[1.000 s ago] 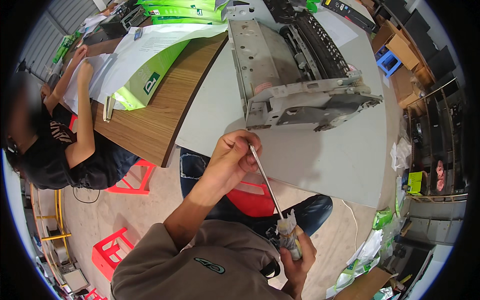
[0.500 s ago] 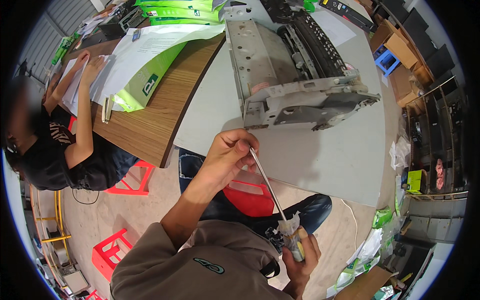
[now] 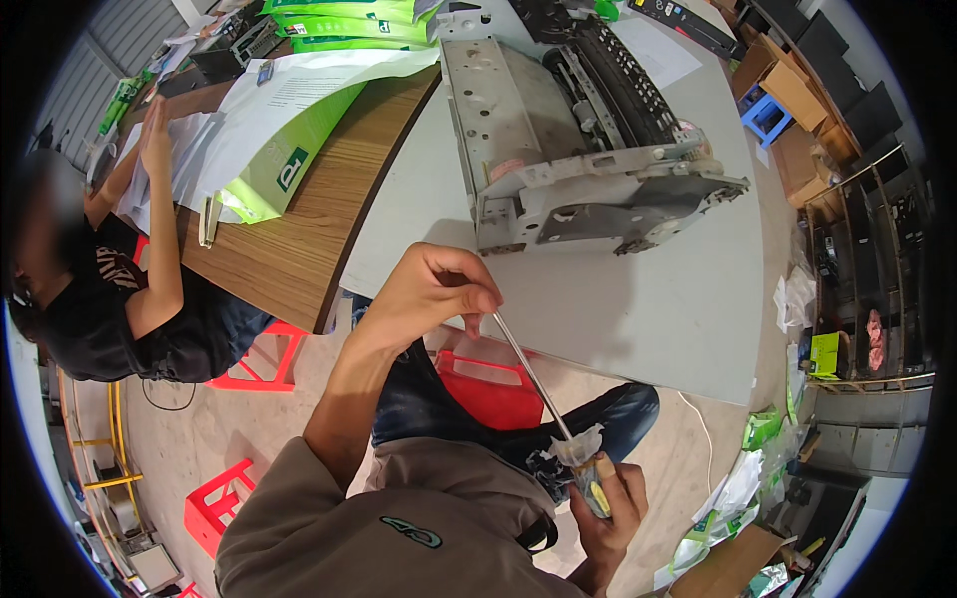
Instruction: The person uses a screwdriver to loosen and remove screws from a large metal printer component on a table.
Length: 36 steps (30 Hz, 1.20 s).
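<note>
My left hand (image 3: 434, 294) pinches the upper end of a thin, shiny metal rod (image 3: 530, 371) between thumb and fingers. The rod slants down to the right, and its lower end goes into a crumpled, translucent plastic wrapping (image 3: 578, 448). My right hand (image 3: 616, 513) is closed around this wrapping, low in front of me. Something yellow shows at the wrapping's lower part, but its kind is hidden. Beyond my left hand, a stripped printer frame (image 3: 598, 189) of grey metal and black rollers stands on the grey table (image 3: 678, 329).
Left of the grey table is a wooden desk (image 3: 299, 264) with papers, a green-and-white paper package (image 3: 274, 169) and a stapler (image 3: 208, 221). Another person (image 3: 130, 289) sits there. Red stools (image 3: 214, 508) stand on the floor; shelves (image 3: 872, 289) and boxes line the right.
My left hand has shifted slightly left and up, its wrist more bent, still at the rod's end. The right hand stays nearly in place. The other person's hands have risen and come together.
</note>
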Tool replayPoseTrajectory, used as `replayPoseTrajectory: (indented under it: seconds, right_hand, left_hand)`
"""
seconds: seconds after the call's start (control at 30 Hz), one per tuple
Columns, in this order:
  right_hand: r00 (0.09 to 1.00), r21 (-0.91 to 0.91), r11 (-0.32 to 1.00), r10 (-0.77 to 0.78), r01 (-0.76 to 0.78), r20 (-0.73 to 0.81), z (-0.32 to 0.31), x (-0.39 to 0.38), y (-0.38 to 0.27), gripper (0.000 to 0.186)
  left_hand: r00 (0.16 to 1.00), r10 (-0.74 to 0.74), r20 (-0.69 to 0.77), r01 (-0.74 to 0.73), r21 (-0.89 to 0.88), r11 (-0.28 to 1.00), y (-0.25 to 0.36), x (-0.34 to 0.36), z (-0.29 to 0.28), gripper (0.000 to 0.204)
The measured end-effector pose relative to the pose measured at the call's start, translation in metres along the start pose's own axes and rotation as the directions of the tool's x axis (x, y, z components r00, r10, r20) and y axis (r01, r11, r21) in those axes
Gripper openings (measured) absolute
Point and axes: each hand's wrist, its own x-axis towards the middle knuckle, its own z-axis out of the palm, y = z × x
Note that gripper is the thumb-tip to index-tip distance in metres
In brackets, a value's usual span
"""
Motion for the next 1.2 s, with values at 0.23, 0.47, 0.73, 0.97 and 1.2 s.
replayPoseTrajectory:
  seconds: [0.23,0.47,0.73,0.97,1.2]
  right_hand:
    - [0.967,0.450,0.856,0.231,-0.253,0.105,0.017,-0.018,0.012,0.056]
    - [0.816,0.703,0.436,0.428,-0.563,0.388,0.043,-0.020,0.003,0.068]
    - [0.852,0.751,0.421,0.373,-0.509,0.368,0.062,0.007,-0.018,0.066]
    - [0.856,0.762,0.396,0.314,-0.512,0.412,0.064,0.019,-0.018,0.052]
    - [0.858,0.758,0.411,0.327,-0.506,0.396,0.062,0.023,-0.020,0.051]
  left_hand:
    - [0.999,0.024,0.047,-0.025,0.012,1.000,0.002,0.004,0.002,0.027]
    - [0.978,0.032,-0.204,-0.079,-0.226,0.971,-0.020,0.002,0.037,0.035]
    - [0.952,-0.041,-0.303,-0.094,-0.416,0.905,-0.023,0.003,0.052,0.032]
    - [0.943,-0.009,-0.332,-0.109,-0.335,0.936,-0.017,0.003,0.052,0.035]
    - [0.942,-0.016,-0.336,-0.105,-0.337,0.936,-0.018,0.002,0.053,0.034]
